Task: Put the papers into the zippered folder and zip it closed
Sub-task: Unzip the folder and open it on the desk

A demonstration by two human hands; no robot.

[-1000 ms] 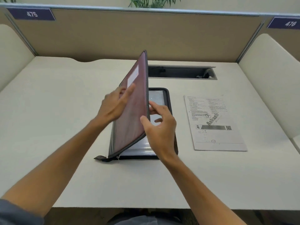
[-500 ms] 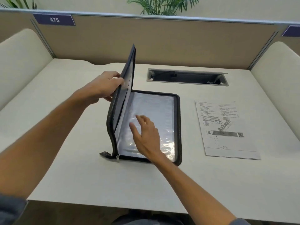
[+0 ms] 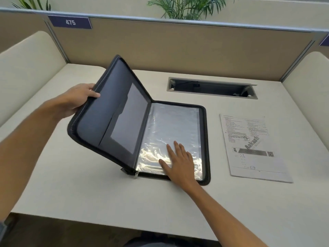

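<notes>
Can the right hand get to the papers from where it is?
Probably yes. The right hand lies flat on the open folder's plastic sleeve, and the papers lie just to its right on the desk, with nothing between.

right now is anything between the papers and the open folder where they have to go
Nothing on the desk lies between the papers and the folder. The right hand rests flat on the clear sleeves where they would go. The left hand holds the cover tilted open.

Both forearms bare — a sliver of grey-blue sleeve (image 3: 2, 229) shows only at the left arm's lower edge.
</notes>
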